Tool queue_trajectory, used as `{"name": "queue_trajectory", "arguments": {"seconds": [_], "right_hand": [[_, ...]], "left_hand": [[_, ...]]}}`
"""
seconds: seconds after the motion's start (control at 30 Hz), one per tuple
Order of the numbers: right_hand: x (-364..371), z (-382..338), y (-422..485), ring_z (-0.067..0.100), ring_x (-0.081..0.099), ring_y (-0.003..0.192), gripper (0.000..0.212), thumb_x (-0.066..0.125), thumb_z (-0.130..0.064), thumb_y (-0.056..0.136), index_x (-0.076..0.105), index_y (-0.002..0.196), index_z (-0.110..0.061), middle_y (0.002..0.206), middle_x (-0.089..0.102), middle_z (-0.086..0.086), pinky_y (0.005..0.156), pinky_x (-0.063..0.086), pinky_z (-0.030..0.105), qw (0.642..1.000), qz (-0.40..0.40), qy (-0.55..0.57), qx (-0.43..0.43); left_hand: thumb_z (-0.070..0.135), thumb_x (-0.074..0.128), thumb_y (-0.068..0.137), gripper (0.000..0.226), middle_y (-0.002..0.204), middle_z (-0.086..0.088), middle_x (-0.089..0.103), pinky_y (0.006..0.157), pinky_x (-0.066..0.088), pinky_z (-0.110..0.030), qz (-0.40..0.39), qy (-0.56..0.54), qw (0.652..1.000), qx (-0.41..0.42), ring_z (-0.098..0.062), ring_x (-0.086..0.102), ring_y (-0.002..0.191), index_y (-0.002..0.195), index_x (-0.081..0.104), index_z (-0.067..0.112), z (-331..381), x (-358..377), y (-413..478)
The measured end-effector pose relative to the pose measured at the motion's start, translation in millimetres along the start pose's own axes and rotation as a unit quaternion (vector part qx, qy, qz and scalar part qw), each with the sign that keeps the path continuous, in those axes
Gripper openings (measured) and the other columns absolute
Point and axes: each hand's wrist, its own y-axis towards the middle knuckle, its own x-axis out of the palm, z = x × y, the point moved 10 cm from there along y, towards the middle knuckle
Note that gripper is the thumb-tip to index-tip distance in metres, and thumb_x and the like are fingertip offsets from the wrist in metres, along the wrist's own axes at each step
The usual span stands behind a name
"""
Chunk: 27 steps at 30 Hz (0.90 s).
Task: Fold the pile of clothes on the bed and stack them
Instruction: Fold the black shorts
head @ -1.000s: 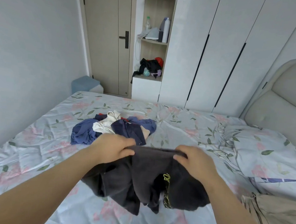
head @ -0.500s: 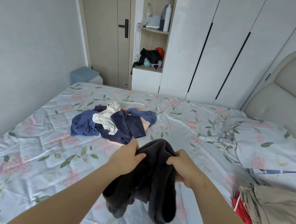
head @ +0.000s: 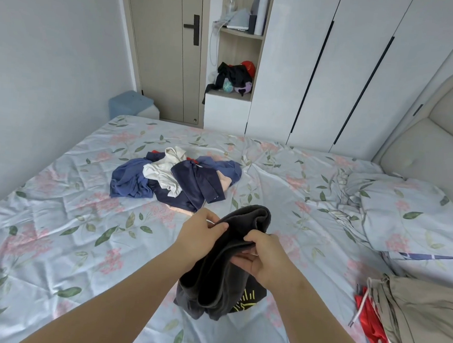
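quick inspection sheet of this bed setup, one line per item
surface: bed, wrinkled floral sheet
job's things: dark garment bunched between the hands; unfolded pile beyond it; khaki garment over red cloth at right edge
clutter: pillow on the right
hands: left hand and right hand both grip the dark garment
cables: white cord hanging by the shelf
surroundings: door, wardrobe, headboard

Home bedroom. Bed (head: pixel 56 213) with floral sheet fills room; padded headboard (head: pixel 437 137) and matching pillow (head: pixel 418 211) at right. White full-height wardrobe (head: pixel 347 72) along far wall. Open shelf (head: pixel 241 34) beside it holds bottles (head: pixel 260 10) and household oddments. Beige interior door (head: pixel 169 47) in corner. Loose clothes (head: pixel 176 178) heaped on bed.
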Motion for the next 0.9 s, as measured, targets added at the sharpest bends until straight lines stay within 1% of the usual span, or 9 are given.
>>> {"name": "queue_trajectory", "arguments": {"seconds": [0.1, 0.2, 0.33, 0.47, 0.53, 0.63, 0.7, 0.77, 0.9], "right_hand": [[-9, 0, 2, 0.033, 0.063, 0.072, 0.023, 0.040, 0.006, 0.089, 0.054, 0.108, 0.007, 0.081, 0.063, 0.024, 0.045, 0.055, 0.036, 0.998, 0.023, 0.050, 0.003], [-15, 1, 3, 0.033, 0.058, 0.072, 0.019, 0.036, 0.005, 0.091, 0.051, 0.102, 0.002, 0.078, 0.059, 0.021, 0.052, 0.053, 0.041, 0.994, 0.048, 0.103, 0.009], [-8, 3, -2, 0.036, 0.060, 0.077, 0.024, 0.037, 0.005, 0.092, 0.049, 0.112, 0.000, 0.083, 0.061, 0.025, 0.062, 0.051, 0.044, 0.990, 0.026, 0.135, 0.011], [-17, -21, -8, 0.029, 0.067, 0.075, 0.016, 0.057, -0.008, 0.089, 0.049, 0.103, -0.009, 0.093, 0.061, 0.021, 0.055, 0.055, 0.033, 0.996, 0.040, -0.060, -0.053], [-27, -61, -17, 0.019, 0.058, 0.094, 0.038, 0.070, -0.021, 0.079, 0.046, 0.108, -0.021, 0.114, 0.053, 0.010, 0.073, 0.050, 0.028, 0.927, 0.107, -0.294, -0.208], [5, -94, -39, 0.013, 0.013, 0.136, 0.092, 0.074, -0.054, 0.063, 0.022, 0.139, -0.043, 0.150, 0.013, -0.012, 0.112, 0.018, 0.044, 0.699, 0.072, -0.607, -0.371], [24, -92, -42, 0.010, -0.009, 0.142, 0.108, 0.068, -0.069, 0.057, 0.002, 0.141, -0.052, 0.153, -0.002, -0.020, 0.114, -0.004, 0.049, 0.595, 0.020, -0.708, -0.380], [36, -91, -47, 0.012, -0.009, 0.143, 0.114, 0.065, -0.073, 0.055, -0.004, 0.142, -0.050, 0.155, 0.000, -0.019, 0.113, -0.009, 0.051, 0.554, -0.005, -0.735, -0.391], [44, -93, -56, 0.013, 0.025, 0.133, 0.106, 0.064, -0.062, 0.056, 0.002, 0.140, -0.043, 0.146, 0.029, -0.013, 0.114, 0.010, 0.051, 0.574, -0.011, -0.719, -0.391]], "left_hand": [[0.032, 0.068, 0.084, 0.020, 0.101, 0.002, 0.067, 0.079, 0.046, -0.021, -0.155, -0.045, 0.987, 0.007, -0.011, 0.063, 0.091, 0.099, 0.057, 0.024, 1, 25, -11], [0.034, 0.079, 0.064, 0.066, 0.113, 0.014, 0.059, 0.080, 0.048, -0.015, -0.276, 0.051, 0.954, 0.101, 0.000, 0.058, 0.100, 0.121, 0.046, 0.036, 6, 49, -34], [0.016, 0.064, 0.072, 0.085, 0.121, 0.003, 0.043, 0.078, 0.046, -0.030, -0.131, 0.320, 0.922, 0.176, -0.024, 0.055, 0.102, 0.142, 0.020, 0.034, 2, 39, -26], [0.005, 0.055, 0.072, 0.058, 0.106, -0.006, 0.060, 0.073, 0.042, -0.028, -0.097, 0.320, 0.931, 0.147, -0.027, 0.056, 0.098, 0.125, 0.043, 0.026, 8, 11, -6], [0.001, 0.057, 0.068, 0.047, 0.094, -0.001, 0.060, 0.066, 0.039, -0.028, -0.115, 0.316, 0.931, 0.143, -0.023, 0.054, 0.089, 0.108, 0.050, 0.025, 21, -6, 2], [-0.005, 0.061, 0.064, 0.042, 0.081, 0.002, 0.058, 0.062, 0.038, -0.029, -0.149, 0.307, 0.924, 0.173, -0.019, 0.052, 0.079, 0.089, 0.049, 0.026, 48, -19, 5], [-0.008, 0.062, 0.062, 0.042, 0.077, 0.006, 0.058, 0.060, 0.038, -0.026, -0.160, 0.298, 0.922, 0.188, -0.016, 0.053, 0.074, 0.086, 0.053, 0.026, 67, -24, 5], [-0.010, 0.063, 0.062, 0.044, 0.077, 0.009, 0.059, 0.056, 0.038, -0.020, -0.161, 0.271, 0.929, 0.193, -0.011, 0.053, 0.071, 0.086, 0.056, 0.025, 83, -28, 7], [-0.013, 0.066, 0.062, 0.046, 0.078, 0.014, 0.061, 0.052, 0.038, -0.011, -0.138, 0.202, 0.951, 0.189, -0.003, 0.052, 0.067, 0.078, 0.056, 0.029, 105, -44, 12]]}}
